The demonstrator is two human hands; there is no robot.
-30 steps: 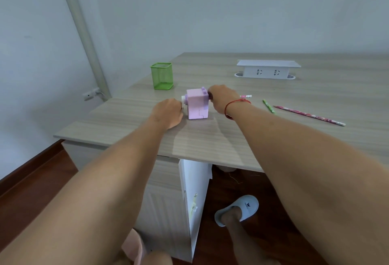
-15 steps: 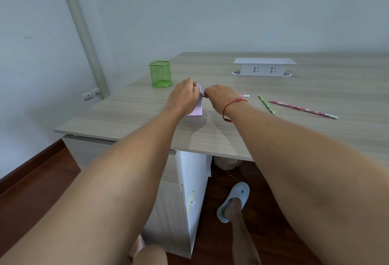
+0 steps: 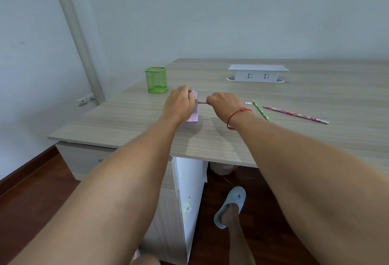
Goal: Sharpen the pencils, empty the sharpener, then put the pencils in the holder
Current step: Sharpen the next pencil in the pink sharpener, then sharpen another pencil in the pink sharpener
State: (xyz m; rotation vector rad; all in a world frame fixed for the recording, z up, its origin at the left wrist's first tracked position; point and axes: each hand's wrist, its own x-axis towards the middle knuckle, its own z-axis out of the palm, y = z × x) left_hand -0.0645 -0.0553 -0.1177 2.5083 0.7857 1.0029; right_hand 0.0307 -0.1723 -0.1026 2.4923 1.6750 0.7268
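Note:
A small pink sharpener (image 3: 194,115) stands on the wooden desk (image 3: 294,138), mostly hidden by my left hand (image 3: 180,103), whose fingers curl over its top. My right hand (image 3: 223,102) grips a pink patterned pencil (image 3: 202,102) lying level, its tip end at the sharpener's right side and its eraser end showing past my wrist. A green pencil (image 3: 261,110) and another pink patterned pencil (image 3: 295,114) lie loose on the desk to the right. The green mesh holder (image 3: 156,80) stands behind the sharpener to the left, with nothing visible inside.
A white socket box (image 3: 258,73) sits at the back of the desk. A pale pipe (image 3: 77,37) runs up the wall on the left. Below the desk's near edge are a white cabinet (image 3: 187,201), a wooden floor and my slippered foot (image 3: 230,206).
My left hand has moved from the sharpener's left side onto its top. My right hand has drawn back to the right, so a stretch of pencil now shows between hand and sharpener.

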